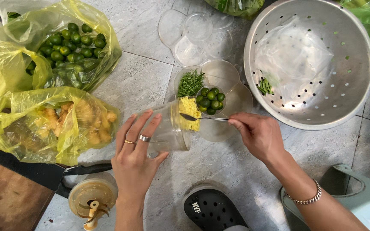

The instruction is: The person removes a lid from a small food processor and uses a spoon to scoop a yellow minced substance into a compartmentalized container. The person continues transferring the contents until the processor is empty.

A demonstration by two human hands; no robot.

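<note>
Clear plastic jar [170, 130]: tipped on its side over the grey stone floor, its mouth facing a sectioned clear tray [236, 100], with yellow minced ginger [190, 113] at the mouth.
Left hand [135, 156]: fingers spread and wrapped over the jar's wall, holding it tilted; two rings show on the fingers.
Right hand [258, 134]: closed in a pinch on the handle of a metal spoon [202, 118], whose bowl reaches into the jar's mouth among the ginger.
Doing it well: likely best to keep the jar's lip low over the tray compartment and draw the spoon outward in short strokes, so the mince lands in its own section and not among its neighbours.
Tray sections: chopped green herb [190, 83] just beyond the ginger; a small clear cup of green calamansi limes [210, 100] beside it.
Farther out: a metal colander [317, 64] holding a clear plastic bag, to the right; spare clear lids [193, 34] above the tray.
Left side: a yellow bag of limes [71, 45] and a yellow bag of ginger root [65, 124].
Near edge: a blender blade base [91, 197], possibly, and a black clog [210, 209].
</note>
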